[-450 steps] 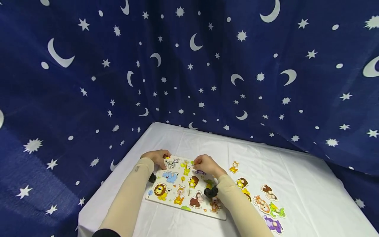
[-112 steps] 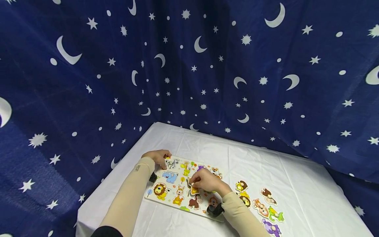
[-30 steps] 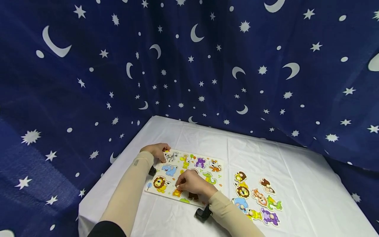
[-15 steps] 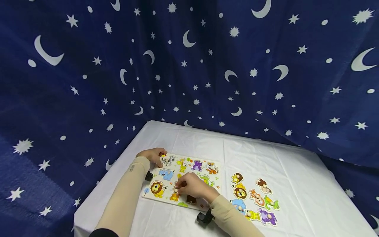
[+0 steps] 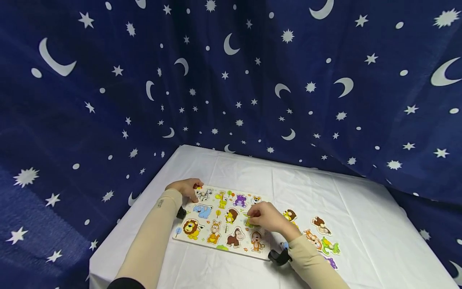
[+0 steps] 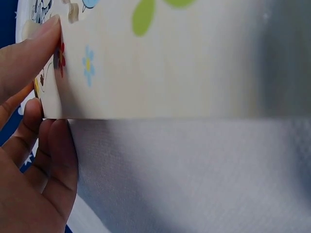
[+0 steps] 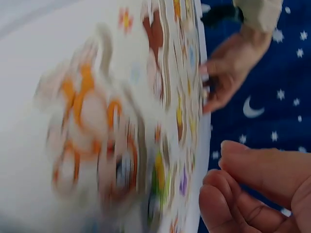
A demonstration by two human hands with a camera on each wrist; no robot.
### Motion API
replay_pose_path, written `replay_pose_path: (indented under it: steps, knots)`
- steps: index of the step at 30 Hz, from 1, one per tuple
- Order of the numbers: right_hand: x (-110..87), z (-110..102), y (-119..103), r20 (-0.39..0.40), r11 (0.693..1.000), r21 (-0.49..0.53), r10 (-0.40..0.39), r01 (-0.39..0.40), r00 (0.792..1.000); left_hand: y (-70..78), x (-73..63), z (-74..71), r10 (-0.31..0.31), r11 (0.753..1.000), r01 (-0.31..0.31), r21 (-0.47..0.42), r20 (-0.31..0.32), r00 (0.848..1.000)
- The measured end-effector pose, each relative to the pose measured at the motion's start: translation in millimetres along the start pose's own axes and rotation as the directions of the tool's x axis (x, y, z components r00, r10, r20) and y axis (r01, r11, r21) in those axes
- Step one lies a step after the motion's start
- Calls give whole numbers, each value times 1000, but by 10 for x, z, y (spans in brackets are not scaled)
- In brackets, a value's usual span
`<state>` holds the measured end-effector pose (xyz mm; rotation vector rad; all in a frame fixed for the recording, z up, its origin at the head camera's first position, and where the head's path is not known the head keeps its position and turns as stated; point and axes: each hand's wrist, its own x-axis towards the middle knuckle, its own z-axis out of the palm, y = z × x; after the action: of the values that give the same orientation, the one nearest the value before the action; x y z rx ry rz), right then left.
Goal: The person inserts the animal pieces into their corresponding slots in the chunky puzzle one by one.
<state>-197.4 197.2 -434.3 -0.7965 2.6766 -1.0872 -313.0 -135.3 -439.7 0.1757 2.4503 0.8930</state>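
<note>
The left hand (image 5: pixel 183 189) grips the far-left corner of the animal puzzle board (image 5: pixel 202 240), probably to steady it on the table (image 5: pixel 231 168); the right hand (image 5: pixel 268 216) curls over the crocodile (image 5: pixel 248 220), fingertips together (nothing visible between them).

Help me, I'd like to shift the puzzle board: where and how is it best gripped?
The puzzle board is probably best gripped by its two short edges, from left and right, thumbs on top, fingers at the rim. It's a thin rectangle lying flat, and the left hand holds its far-left corner that way.
</note>
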Motion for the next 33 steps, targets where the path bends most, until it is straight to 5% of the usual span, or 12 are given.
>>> replay_pose_path:
  steps: [16,23,33]
  knots:
    - [-480,-556,480,69,995,-83,62,-56,996,78,57,-31,-3,999,3,-51,1,1000]
    - [-656,-649,614,63,996,-83,50,-44,997,79,30,-49,-15,999,15,-41,-6,1000]
    - [-703,-669,679,172,996,-36,82,-77,982,4,34,-8,-46,999,46,-7,-11,999]
